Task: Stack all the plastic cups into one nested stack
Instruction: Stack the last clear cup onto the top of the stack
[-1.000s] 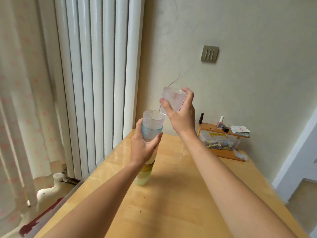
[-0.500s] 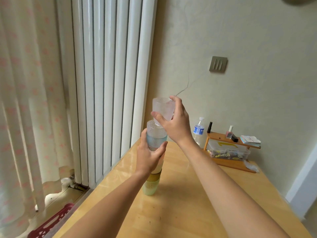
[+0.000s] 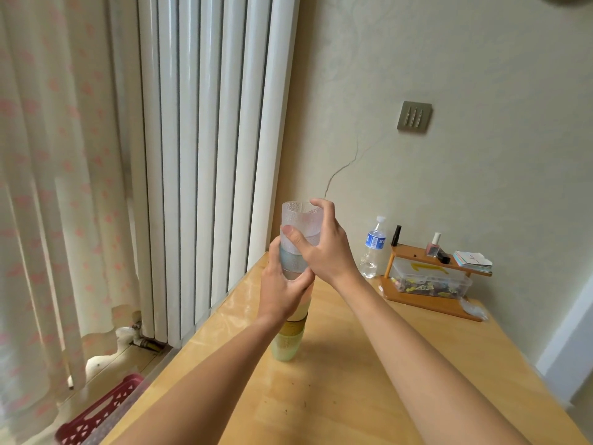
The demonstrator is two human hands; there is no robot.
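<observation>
A tall nested stack of plastic cups (image 3: 286,343) stands upright on the wooden table (image 3: 353,380), with a green cup at the bottom, yellowish ones above and a blue one near the top. My left hand (image 3: 282,292) is wrapped around the stack's upper part from the left. A clear textured cup (image 3: 300,221) sits in the top of the stack, and my right hand (image 3: 324,252) grips it from the right, thumb across its front. The middle cups are hidden behind my left hand.
A water bottle (image 3: 372,248) stands by the wall at the back. To its right is a small wooden shelf (image 3: 430,277) with a clear box, nail polish and cards. A white radiator (image 3: 205,155) and curtain fill the left; a red basket (image 3: 99,412) lies on the floor.
My right hand brought the clear cup from up at the right down over the stack and into its top. My left hand kept hold of the stack. The camera tilted up.
</observation>
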